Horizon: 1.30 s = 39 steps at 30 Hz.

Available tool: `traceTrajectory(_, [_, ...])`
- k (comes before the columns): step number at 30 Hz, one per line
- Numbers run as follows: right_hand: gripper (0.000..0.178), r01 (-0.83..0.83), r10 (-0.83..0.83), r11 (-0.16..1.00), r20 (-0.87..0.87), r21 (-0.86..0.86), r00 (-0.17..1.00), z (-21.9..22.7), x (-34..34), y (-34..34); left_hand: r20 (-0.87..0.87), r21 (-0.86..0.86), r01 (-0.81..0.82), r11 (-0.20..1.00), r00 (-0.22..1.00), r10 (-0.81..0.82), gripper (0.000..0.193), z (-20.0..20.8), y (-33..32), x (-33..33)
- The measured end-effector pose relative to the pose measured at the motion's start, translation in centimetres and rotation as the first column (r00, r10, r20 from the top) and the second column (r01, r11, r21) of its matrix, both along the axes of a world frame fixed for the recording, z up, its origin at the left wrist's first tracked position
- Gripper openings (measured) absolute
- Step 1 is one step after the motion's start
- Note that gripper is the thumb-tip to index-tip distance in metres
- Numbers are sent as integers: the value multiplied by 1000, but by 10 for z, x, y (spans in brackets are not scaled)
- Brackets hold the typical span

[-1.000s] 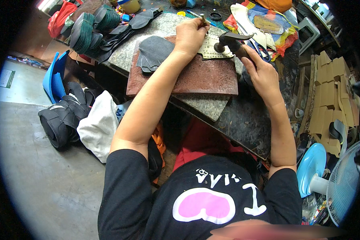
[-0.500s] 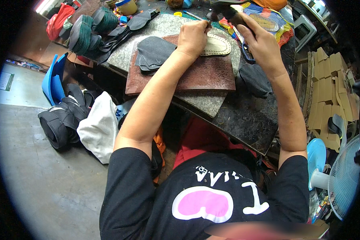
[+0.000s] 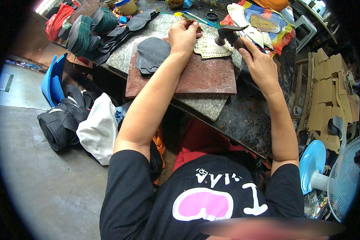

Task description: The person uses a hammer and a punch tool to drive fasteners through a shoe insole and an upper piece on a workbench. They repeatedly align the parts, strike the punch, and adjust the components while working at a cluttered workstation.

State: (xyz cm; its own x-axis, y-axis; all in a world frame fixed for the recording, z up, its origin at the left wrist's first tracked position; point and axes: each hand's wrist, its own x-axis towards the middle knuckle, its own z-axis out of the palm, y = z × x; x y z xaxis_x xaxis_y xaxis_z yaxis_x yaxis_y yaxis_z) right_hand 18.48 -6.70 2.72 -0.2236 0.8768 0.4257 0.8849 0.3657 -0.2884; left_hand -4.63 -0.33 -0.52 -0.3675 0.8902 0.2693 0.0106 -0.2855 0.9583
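Observation:
My right hand [image 3: 263, 68] is closed round the handle of a hammer [image 3: 233, 40]. The hammer's head is over the right part of a cream, sole-shaped template [image 3: 208, 47] with small holes along its edge. Whether head and template touch, I cannot tell. My left hand [image 3: 183, 39] is at the template's left end, thumb and fingers pinched round something small and dark that I cannot make out. The template lies on a reddish-brown board [image 3: 204, 78]. Left of it, beside my left forearm, sits a fanned stack of dark textured leather pieces [image 3: 153, 55].
Under the board is a speckled stone slab [image 3: 206, 106] on a dark table. Green thread spools [image 3: 83, 34] and black cut strips [image 3: 138, 24] are at the far left. A colourful mesh bag [image 3: 286, 36] lies far right. A fan [image 3: 346, 180] stands at lower right.
The hammer has come down and toward me, from the table's far side to over the template. My left hand has shifted slightly left, and the template has turned a little.

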Motion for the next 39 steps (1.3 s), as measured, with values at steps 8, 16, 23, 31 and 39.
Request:
traceTrajectory(8, [37,-37,-67,964,-375,-264,925,0,15,2,-537,89,-98,991,834,130,19,8,-10,3])
traceTrajectory(16, [37,10,-14,998,-69,-59,998,9,9,-17,-365,105,-35,994,928,71,16,7,-7,3])
traceTrajectory(23, [37,32,-37,994,-45,-102,998,10,8,-16,-249,-32,-24,999,968,15,8,9,-11,4])
traceTrajectory(31, [38,18,-22,994,-37,-106,999,9,10,-15,-260,-83,-7,997,966,-15,11,8,-6,-1])
traceTrajectory(39, [37,23,-27,992,-30,-126,999,12,10,-11,-251,-108,27,994,967,-54,14,5,-3,-4])
